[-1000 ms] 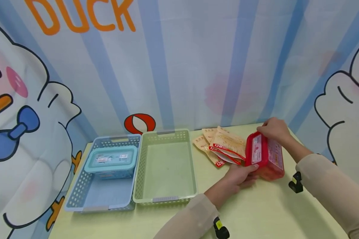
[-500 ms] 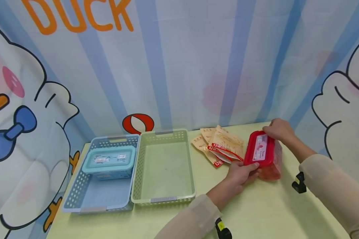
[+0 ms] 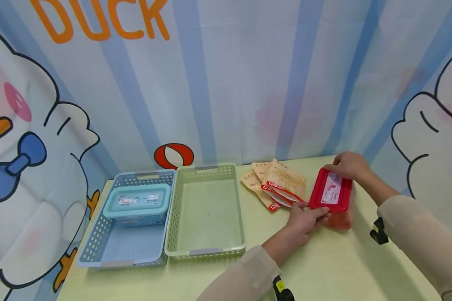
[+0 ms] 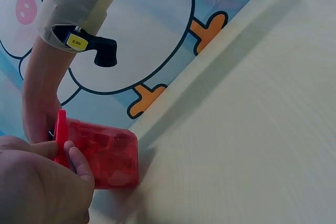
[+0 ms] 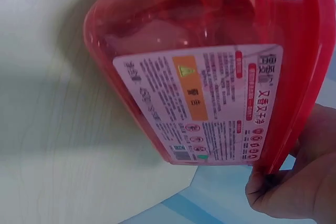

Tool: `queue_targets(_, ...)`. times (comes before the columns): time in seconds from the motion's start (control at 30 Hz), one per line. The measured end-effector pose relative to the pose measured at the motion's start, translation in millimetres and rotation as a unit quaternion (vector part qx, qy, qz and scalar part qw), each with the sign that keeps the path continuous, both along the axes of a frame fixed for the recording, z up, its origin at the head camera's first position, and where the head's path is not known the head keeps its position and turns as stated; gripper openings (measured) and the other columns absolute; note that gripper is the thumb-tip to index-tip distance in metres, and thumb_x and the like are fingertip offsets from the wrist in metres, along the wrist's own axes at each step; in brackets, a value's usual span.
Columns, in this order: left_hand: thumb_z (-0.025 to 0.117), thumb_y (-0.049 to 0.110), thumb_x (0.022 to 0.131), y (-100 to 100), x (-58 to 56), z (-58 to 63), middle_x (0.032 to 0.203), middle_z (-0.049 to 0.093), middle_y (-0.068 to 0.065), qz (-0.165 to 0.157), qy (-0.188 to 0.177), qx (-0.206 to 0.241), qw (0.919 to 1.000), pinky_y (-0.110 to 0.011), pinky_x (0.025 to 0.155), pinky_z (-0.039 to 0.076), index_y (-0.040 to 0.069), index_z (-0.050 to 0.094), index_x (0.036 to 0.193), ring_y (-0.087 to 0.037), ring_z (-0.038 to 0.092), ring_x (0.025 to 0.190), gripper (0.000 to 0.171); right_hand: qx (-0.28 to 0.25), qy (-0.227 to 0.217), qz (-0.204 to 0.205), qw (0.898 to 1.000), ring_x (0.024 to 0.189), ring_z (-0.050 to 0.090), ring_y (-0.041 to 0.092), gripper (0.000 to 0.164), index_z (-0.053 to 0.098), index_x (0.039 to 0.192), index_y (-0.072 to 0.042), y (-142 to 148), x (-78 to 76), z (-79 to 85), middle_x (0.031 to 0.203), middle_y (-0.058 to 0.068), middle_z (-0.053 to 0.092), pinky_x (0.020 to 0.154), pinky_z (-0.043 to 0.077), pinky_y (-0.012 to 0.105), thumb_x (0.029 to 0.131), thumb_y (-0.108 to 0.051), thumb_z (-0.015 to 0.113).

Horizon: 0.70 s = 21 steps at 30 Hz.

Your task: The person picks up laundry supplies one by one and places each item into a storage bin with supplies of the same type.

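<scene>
A see-through red plastic box (image 3: 339,219) with a red lid (image 3: 332,190) stands at the right of the table, with a pink-and-white label on its top. My left hand (image 3: 303,223) pinches the lid's near left corner, thumb on top and fingers below the rim. At the far edge, my right hand (image 3: 349,165) grips the lid's rim. Rounded shapes show dimly through the box wall (image 4: 105,156) in the left wrist view. The right wrist view shows a printed side label (image 5: 205,103) with an orange warning panel. The box is tilted slightly.
Several beige-and-red packets (image 3: 282,184) lie piled left of the red box. A green basket (image 3: 205,248) stands mid-table beside a blue basket (image 3: 116,263), which holds a teal lidded box (image 3: 137,202). A striped cartoon curtain (image 3: 241,83) hangs behind the table (image 3: 324,267).
The red box has turned so its lid faces further upward and its top label shows more fully. Both hands have shifted slightly with it. Baskets and packets stay put.
</scene>
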State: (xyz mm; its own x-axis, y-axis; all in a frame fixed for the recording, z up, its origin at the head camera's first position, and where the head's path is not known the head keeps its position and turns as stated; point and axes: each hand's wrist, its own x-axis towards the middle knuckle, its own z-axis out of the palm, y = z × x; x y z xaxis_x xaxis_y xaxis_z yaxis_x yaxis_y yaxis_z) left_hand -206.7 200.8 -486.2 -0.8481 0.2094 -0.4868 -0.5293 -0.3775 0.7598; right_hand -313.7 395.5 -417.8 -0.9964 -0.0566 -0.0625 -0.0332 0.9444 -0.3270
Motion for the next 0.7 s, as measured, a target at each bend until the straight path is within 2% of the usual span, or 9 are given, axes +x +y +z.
queue_targets(0.17,0.083,0.013,0.08,-3.7,2.4,-4.3,0.097,0.064,-0.011,-0.013,0.003,-0.004,0.9999,-0.035,0.076,0.059,0.011,0.043,0.122,-0.022,0.073,0.078,0.058,-0.002,-0.026,0.0,1.0,0.062,0.058,0.021,0.047,0.067,0.093,0.008,3.0,-1.9,-1.8,0.071,0.01,0.063,0.054,0.049,0.033,0.093,-0.039,0.066)
queue_targets(0.37,0.079,0.023,0.083,-8.3,4.9,-9.1,0.091,0.072,-0.011,-0.039,0.0,0.011,0.9992,-0.034,0.073,0.059,0.009,0.052,0.115,-0.025,0.074,0.078,0.044,-0.004,-0.015,0.0,1.0,0.061,0.058,0.02,0.042,0.069,0.092,0.006,1.2,-4.9,-4.1,0.07,0.009,0.064,0.053,0.048,0.033,0.093,-0.036,0.066)
queue_targets(0.47,0.078,0.024,0.084,-9.5,5.2,-10.0,0.09,0.072,-0.011,-0.044,0.003,0.017,0.9989,-0.034,0.073,0.059,0.009,0.052,0.114,-0.026,0.074,0.079,0.043,-0.007,-0.009,-0.003,1.0,0.06,0.057,0.021,0.04,0.069,0.092,0.006,-0.9,-4.3,-3.0,0.07,0.009,0.064,0.052,0.049,0.033,0.092,-0.034,0.066)
queue_targets(0.57,0.078,0.024,0.083,-9.3,5.1,-10.2,0.09,0.072,-0.011,-0.037,0.002,0.019,0.9991,-0.034,0.073,0.06,0.009,0.051,0.114,-0.026,0.074,0.079,0.043,-0.009,-0.006,-0.009,1.0,0.06,0.058,0.021,0.04,0.069,0.092,0.006,-2.5,-3.0,-0.8,0.07,0.009,0.064,0.052,0.049,0.033,0.092,-0.034,0.067)
queue_targets(0.7,0.079,0.022,0.083,-9.7,6.1,-6.9,0.093,0.071,-0.012,-0.004,-0.009,0.028,0.9996,-0.035,0.071,0.06,0.009,0.05,0.115,-0.026,0.074,0.079,0.045,-0.014,0.004,-0.025,1.0,0.062,0.059,0.022,0.041,0.067,0.094,0.008,-4.1,-1.1,2.7,0.074,0.013,0.065,0.053,0.051,0.034,0.092,-0.033,0.067)
